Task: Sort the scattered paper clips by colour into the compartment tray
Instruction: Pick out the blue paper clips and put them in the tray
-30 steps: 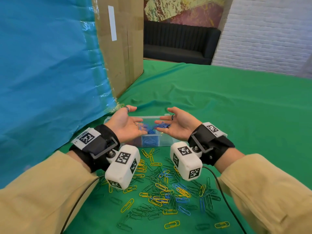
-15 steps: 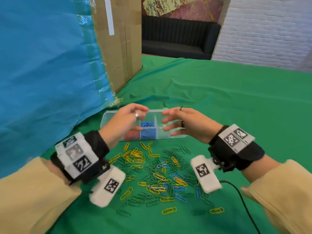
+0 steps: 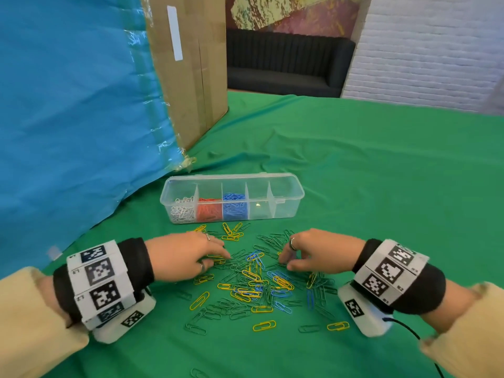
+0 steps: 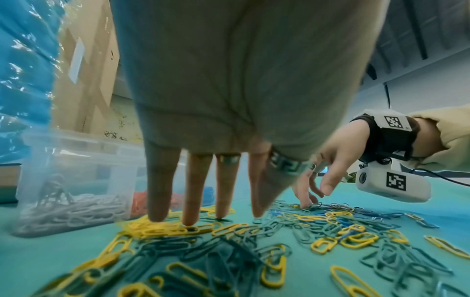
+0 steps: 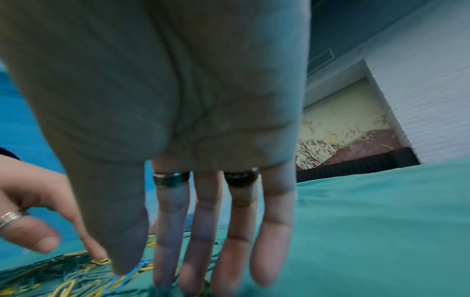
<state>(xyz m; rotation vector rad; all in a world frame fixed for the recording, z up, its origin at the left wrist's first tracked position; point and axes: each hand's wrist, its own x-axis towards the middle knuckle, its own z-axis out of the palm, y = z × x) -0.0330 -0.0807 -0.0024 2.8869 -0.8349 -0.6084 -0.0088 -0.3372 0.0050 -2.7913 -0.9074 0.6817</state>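
green cloth (image 3: 354, 186), yellow clips (image 3: 199, 300)

A lounge-like indoor room is suggested by the dark sofa (image 3: 289, 64) at upper centre, the painted mural (image 3: 294, 15) above it, and the white brick wall (image 3: 436, 50) at upper right.

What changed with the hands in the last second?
Both hands left the tray and came down toward the person onto the loose clips. The left hand and right hand now touch the pile with their fingers; no clip is clearly held. The tray stayed put.
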